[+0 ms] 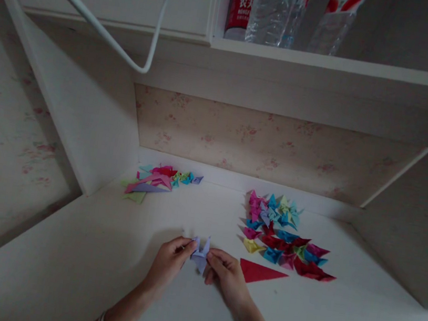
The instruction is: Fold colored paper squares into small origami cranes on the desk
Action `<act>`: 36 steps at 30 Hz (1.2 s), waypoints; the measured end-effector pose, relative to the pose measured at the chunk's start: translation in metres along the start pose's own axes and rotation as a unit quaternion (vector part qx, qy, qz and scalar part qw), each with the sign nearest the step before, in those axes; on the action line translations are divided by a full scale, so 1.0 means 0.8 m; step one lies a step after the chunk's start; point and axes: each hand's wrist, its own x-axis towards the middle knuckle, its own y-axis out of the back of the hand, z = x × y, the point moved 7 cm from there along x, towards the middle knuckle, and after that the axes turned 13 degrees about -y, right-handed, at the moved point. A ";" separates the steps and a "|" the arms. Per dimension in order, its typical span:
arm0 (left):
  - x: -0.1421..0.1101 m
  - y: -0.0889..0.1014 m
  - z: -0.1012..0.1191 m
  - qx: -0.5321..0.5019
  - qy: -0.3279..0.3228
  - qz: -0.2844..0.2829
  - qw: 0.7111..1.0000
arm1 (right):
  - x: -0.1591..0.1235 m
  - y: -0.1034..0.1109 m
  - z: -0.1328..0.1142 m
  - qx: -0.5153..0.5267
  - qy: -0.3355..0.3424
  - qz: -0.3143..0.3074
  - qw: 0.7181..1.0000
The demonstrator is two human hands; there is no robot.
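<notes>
across the white tabletop point(77, 253), whose bare middle takes up most of the view, two hands work near the front edge, with a white shelf point(331, 64) above the back edge. on that shelf stand bottles point(272, 12), apparently four, though they overlap. the wider of two paper groups, the right-hand spread point(276, 242), lies towards the back right corner; it holds roughly twenty folded pieces, too overlapped to count exactly. the left hand point(167, 263) and the right hand point(227, 276) come in from the front, one either side of the lavender piece point(199, 257). the smaller left-hand heap point(157, 180) lies near the back left corner, perhaps ten or so pieces, its exact count hidden. one red triangle point(259, 273) lies flat just beside the right hand. smallest is the one lavender piece, held at the middle of the tabletop, two narrow points upright. the left thumb and forefinger pinch its left side; the right thumb and forefinger pinch its right, the other fingers curled in. the step in hand looks like late shaping, with the main folds already made. any move from this hold calls, i judge, for a light, even pinch, so the thin points don't crease or tear.
</notes>
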 end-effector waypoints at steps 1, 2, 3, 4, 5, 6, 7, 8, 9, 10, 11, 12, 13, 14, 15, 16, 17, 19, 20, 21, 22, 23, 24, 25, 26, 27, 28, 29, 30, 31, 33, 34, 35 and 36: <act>0.000 -0.001 0.000 -0.004 0.000 0.000 1.000 | -0.001 0.000 0.000 -0.003 0.002 0.001 1.000; -0.001 -0.002 0.001 -0.006 0.002 -0.002 1.000 | -0.001 -0.001 -0.001 -0.007 0.004 0.001 1.000; -0.002 -0.003 0.001 -0.008 0.004 -0.003 1.000 | -0.002 -0.001 -0.001 -0.012 0.007 0.004 1.000; -0.002 -0.003 0.001 -0.011 0.007 -0.006 1.000 | -0.002 -0.001 -0.001 -0.017 0.010 0.009 1.000; -0.002 -0.004 0.001 -0.014 0.009 -0.009 1.000 | -0.002 0.000 -0.001 -0.021 0.013 0.015 1.000; -0.003 -0.005 0.001 -0.018 0.010 -0.012 1.000 | -0.002 0.001 -0.001 -0.026 0.016 0.023 0.999; -0.003 -0.005 0.000 -0.024 0.012 -0.015 1.000 | -0.002 0.002 -0.001 -0.029 0.018 0.030 0.999; -0.003 -0.005 0.000 -0.030 0.015 -0.016 0.999 | -0.002 0.004 -0.001 -0.032 0.020 0.037 0.999; -0.003 -0.005 -0.001 -0.036 0.018 -0.016 0.999 | -0.002 0.005 -0.001 -0.034 0.022 0.044 0.998; -0.003 -0.005 -0.002 -0.042 0.021 -0.015 0.999 | -0.001 0.007 -0.001 -0.038 0.024 0.050 0.998; -0.004 -0.005 -0.003 -0.046 0.024 -0.013 0.999 | -0.001 0.008 -0.002 -0.040 0.027 0.058 0.997; -0.004 -0.004 -0.004 -0.048 0.027 -0.011 0.998 | -0.001 0.010 -0.002 -0.042 0.030 0.067 0.996; -0.004 -0.004 -0.005 -0.045 0.028 -0.011 0.999 | -0.001 0.012 -0.002 -0.043 0.033 0.075 0.996; -0.004 -0.004 -0.005 -0.040 0.028 -0.014 0.999 | -0.001 0.014 -0.003 -0.044 0.037 0.083 0.995; -0.004 -0.005 -0.005 -0.033 0.025 -0.018 0.999 | -0.001 0.015 -0.003 -0.043 0.040 0.088 0.994; -0.004 -0.006 -0.004 -0.025 0.021 -0.024 0.999 | -0.002 0.016 -0.004 -0.043 0.043 0.091 0.994; -0.004 -0.007 -0.003 -0.018 0.016 -0.031 0.999 | -0.002 0.016 -0.004 -0.043 0.046 0.091 0.994; -0.005 -0.009 -0.002 -0.006 0.006 -0.040 0.999 | -0.002 0.015 -0.005 -0.049 0.048 0.086 0.994; -0.005 -0.009 -0.002 -0.001 0.003 -0.042 0.999 | -0.003 0.014 -0.005 -0.053 0.048 0.083 0.994; -0.005 -0.009 -0.002 0.004 0.001 -0.042 0.999 | -0.003 0.013 -0.005 -0.057 0.047 0.079 0.994; -0.005 -0.008 -0.002 0.009 -0.002 -0.041 0.999 | -0.003 0.013 -0.005 -0.060 0.045 0.077 0.994; -0.005 -0.008 -0.001 0.014 -0.005 -0.040 0.999 | -0.003 0.012 -0.004 -0.062 0.042 0.074 0.994; -0.005 -0.007 -0.001 0.018 -0.007 -0.039 0.999 | -0.003 0.012 -0.004 -0.063 0.039 0.073 0.995; -0.005 -0.006 0.000 0.021 -0.008 -0.039 0.999 | -0.003 0.011 -0.004 -0.062 0.037 0.071 0.995; -0.005 -0.006 0.000 0.023 -0.008 -0.039 0.999 | -0.003 0.011 -0.003 -0.060 0.036 0.070 0.995; -0.005 -0.006 0.001 0.023 -0.007 -0.040 0.999 | -0.003 0.011 -0.003 -0.057 0.035 0.069 0.995; -0.005 -0.006 0.002 0.021 -0.006 -0.043 0.999 | -0.003 0.011 -0.002 -0.054 0.034 0.070 0.996; -0.006 -0.007 0.002 0.018 -0.005 -0.045 0.999 | -0.003 0.011 -0.002 -0.053 0.034 0.072 0.995; -0.006 -0.008 0.003 0.014 -0.003 -0.048 0.999 | -0.003 0.011 -0.002 -0.052 0.033 0.074 0.995; -0.006 -0.008 0.003 0.010 -0.002 -0.050 0.999 | -0.002 0.012 -0.002 -0.053 0.033 0.076 0.995; -0.007 -0.009 0.004 0.005 0.002 -0.050 0.999 | -0.002 0.012 -0.003 -0.055 0.033 0.077 0.995; -0.007 -0.009 0.004 0.004 0.004 -0.049 0.999 | -0.002 0.012 -0.003 -0.054 0.032 0.076 0.995; -0.007 -0.009 0.004 0.005 0.005 -0.049 0.999 | -0.002 0.012 -0.003 -0.053 0.029 0.074 0.995; -0.008 -0.009 0.005 0.006 0.006 -0.047 0.999 | -0.002 0.012 -0.002 -0.051 0.028 0.073 0.996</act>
